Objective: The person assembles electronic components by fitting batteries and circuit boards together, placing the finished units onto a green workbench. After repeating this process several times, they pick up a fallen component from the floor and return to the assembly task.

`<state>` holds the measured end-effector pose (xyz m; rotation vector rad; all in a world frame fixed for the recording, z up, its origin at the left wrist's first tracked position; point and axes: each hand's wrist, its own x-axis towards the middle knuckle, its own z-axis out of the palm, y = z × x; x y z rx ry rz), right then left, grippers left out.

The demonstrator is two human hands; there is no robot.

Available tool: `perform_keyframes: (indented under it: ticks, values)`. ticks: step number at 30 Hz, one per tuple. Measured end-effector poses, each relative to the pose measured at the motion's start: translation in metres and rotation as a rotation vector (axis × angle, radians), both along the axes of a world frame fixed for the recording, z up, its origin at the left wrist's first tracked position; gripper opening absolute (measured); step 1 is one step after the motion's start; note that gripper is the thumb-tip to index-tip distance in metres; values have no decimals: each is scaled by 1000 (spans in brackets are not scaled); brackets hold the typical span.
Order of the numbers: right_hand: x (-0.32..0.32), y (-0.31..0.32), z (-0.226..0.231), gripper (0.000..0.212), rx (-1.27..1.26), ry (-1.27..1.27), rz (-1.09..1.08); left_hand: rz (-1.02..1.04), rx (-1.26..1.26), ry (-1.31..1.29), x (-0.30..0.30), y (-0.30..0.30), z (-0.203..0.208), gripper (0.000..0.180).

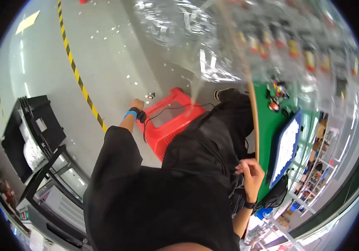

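My left hand (pixel 137 104) reaches down and away, beside the far left end of a red plastic stool (pixel 158 142). A blue band (pixel 132 113) and a black band circle that wrist. The left fingers are hidden by the hand itself. A thin black cord (pixel 167 108) crosses the stool near this wrist. By the edge of the green-topped table (pixel 265 150), my right hand (pixel 252 178) is held with thumb and fingers bent together against my dark clothing. Whatever lies between the right fingertips, if anything, cannot be made out.
Small parts (pixel 150 96) and white scraps lie on the grey floor. Clear plastic bags (pixel 213 62) hang beside the table. A blue tray (pixel 284 154) and loose parts (pixel 276 94) rest on the tabletop. A black bin (pixel 45 121) and a cart frame (pixel 64 167) stand left.
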<state>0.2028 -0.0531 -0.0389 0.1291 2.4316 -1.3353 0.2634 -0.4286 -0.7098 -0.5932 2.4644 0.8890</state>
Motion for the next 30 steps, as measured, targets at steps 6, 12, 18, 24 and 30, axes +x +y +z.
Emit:
perform_keyframes:
  ticks: [6,12,18,24,30]
  values:
    - [-1,3,-27,12,168,-27,-211,320,193,-65,-39,69,26,25]
    - [-6,-28,-14,13,269,-17,-261,331,239,113,-60,57,-21,47]
    - [-6,-73,-5,14,463,76,-295,-39,92,85,-58,58,-90,53]
    - [4,-95,3,14,462,138,-241,-40,69,16,-72,60,-84,51]
    - [23,-70,21,12,260,177,-163,104,340,276,-96,12,6,39]
